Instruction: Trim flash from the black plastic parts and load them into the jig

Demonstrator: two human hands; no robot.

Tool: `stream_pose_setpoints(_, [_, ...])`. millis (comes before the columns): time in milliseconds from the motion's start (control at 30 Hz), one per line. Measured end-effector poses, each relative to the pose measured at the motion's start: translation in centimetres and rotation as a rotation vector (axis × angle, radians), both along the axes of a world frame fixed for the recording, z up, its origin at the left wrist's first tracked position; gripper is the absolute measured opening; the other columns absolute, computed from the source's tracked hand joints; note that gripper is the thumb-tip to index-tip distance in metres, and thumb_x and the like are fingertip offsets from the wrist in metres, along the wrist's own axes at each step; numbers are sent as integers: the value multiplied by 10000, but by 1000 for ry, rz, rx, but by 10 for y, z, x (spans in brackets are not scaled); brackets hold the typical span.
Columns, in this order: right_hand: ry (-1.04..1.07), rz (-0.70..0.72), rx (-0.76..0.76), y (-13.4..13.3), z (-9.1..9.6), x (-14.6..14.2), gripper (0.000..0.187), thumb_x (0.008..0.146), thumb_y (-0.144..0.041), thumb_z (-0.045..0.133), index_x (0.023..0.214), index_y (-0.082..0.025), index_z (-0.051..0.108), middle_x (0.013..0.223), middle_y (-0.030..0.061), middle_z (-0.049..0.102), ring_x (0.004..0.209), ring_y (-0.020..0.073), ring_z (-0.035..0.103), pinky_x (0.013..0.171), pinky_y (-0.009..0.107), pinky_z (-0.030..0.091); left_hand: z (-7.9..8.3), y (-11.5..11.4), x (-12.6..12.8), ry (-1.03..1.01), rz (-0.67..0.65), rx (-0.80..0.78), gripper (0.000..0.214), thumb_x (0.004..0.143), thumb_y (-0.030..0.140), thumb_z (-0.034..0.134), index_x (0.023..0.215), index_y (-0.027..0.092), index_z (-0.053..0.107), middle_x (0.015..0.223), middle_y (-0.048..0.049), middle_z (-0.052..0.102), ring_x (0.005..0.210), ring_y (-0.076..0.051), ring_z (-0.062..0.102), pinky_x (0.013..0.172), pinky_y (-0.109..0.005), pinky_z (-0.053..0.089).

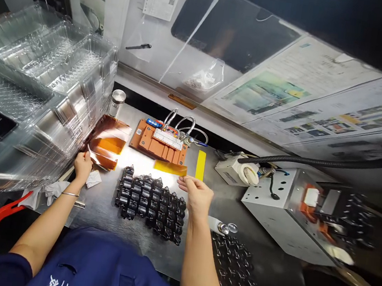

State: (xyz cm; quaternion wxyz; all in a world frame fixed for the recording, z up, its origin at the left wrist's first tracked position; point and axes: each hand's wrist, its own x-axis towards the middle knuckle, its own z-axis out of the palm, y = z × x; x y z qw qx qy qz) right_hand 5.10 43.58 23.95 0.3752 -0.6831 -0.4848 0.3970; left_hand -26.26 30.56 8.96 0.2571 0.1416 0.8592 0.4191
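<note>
My right hand (200, 198) pinches the right end of a yellow-amber film strip (170, 168), which stretches leftward just in front of an orange-brown fixture (161, 146). Over at the left, my left hand (83, 167) has its fingers closed at the near edge of a glossy amber film sheet (107, 144). Below the strip, rows of small black moulded parts (150, 203) lie on the metal table (99, 210). A separate yellow strip (201, 165) lies right of the fixture. White tissue (93, 179) sits beside my left hand.
Stacked clear plastic trays (76, 110) crowd the left, with a red air gun (7, 208) below. A metal-lidded jar (118, 97) stands behind the film. On the right are a white device (238, 169), a metal box (273, 209) and more black parts (234, 269).
</note>
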Motion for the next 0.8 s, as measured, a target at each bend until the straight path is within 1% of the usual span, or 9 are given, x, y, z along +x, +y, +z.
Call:
stream_pose_setpoints(100, [-149, 142, 62, -8, 11, 20, 227, 624, -381, 639, 651, -159, 676, 582, 57, 681, 564, 198, 661, 522, 306, 545, 4, -1, -4, 36, 2, -28, 174, 820, 340, 516, 855, 172, 547, 559, -9, 569, 603, -211, 599, 648, -299, 440])
stream_pose_setpoints(233, [-543, 476, 166, -9, 21, 37, 221, 740, -339, 534, 697, -194, 694, 680, 49, 715, 599, 182, 654, 581, 286, 510, 21, -19, 19, 216, -24, -81, 452, 822, 434, 535, 1154, 139, 453, 610, 7, 544, 664, -236, 590, 669, -321, 424])
stream_pose_setpoints(300, [-710, 581, 226, -5, 23, 48, 224, 782, -293, 495, 755, -204, 699, 768, 46, 731, 666, 186, 668, 626, 282, 495, 30, -22, 43, 291, -129, -44, 455, 844, 429, 503, 1200, 153, 436, 643, 2, 546, 656, -232, 577, 668, -325, 424])
stream_pose_setpoints(367, [-810, 632, 279, 0, 25, 61, 226, 811, -252, 474, 808, -205, 695, 822, 45, 734, 721, 187, 674, 645, 273, 476, 38, -5, 73, 315, -343, 93, 329, 855, 374, 489, 1123, 184, 511, 705, -27, 583, 667, -219, 579, 689, -325, 436])
stream_pose_setpoints(433, [-856, 652, 320, 4, 27, 75, 224, 837, -224, 461, 840, -204, 684, 838, 43, 729, 734, 178, 668, 632, 258, 455, 47, 36, 109, 319, -607, 264, 199, 862, 303, 476, 997, 208, 586, 800, -67, 627, 739, -215, 599, 744, -324, 451])
stream_pose_setpoints(500, [-877, 655, 355, 8, 30, 89, 217, 859, -208, 451, 853, -204, 668, 820, 42, 717, 722, 169, 654, 609, 249, 433, 57, 98, 152, 340, -878, 379, 190, 875, 244, 445, 939, 216, 622, 881, -94, 649, 855, -222, 606, 813, -325, 453])
stream_pose_setpoints(633, [-862, 703, 450, 13, 38, 114, 192, 884, -177, 450, 848, -200, 637, 749, 46, 681, 697, 171, 626, 612, 263, 428, 76, 243, 252, 462, -1397, 293, 275, 872, 138, 415, 1048, 184, 621, 1048, -121, 641, 1016, -229, 579, 876, -327, 447])
stream_pose_setpoints(733, [-805, 761, 490, 14, 40, 130, 175, 890, -154, 459, 862, -203, 625, 737, 49, 669, 686, 177, 615, 625, 286, 448, 80, 334, 316, 528, -1479, 208, 353, 830, 11, 375, 1089, 98, 597, 1128, -196, 608, 1044, -256, 578, 885, -365, 438])
stream_pose_setpoints(800, [-772, 771, 489, 15, 38, 138, 169, 895, -148, 463, 893, -202, 623, 752, 50, 672, 694, 180, 616, 627, 295, 462, 76, 375, 343, 518, -1504, 189, 360, 787, -53, 365, 1040, 36, 604, 1075, -253, 615, 1005, -284, 602, 861, -395, 444])
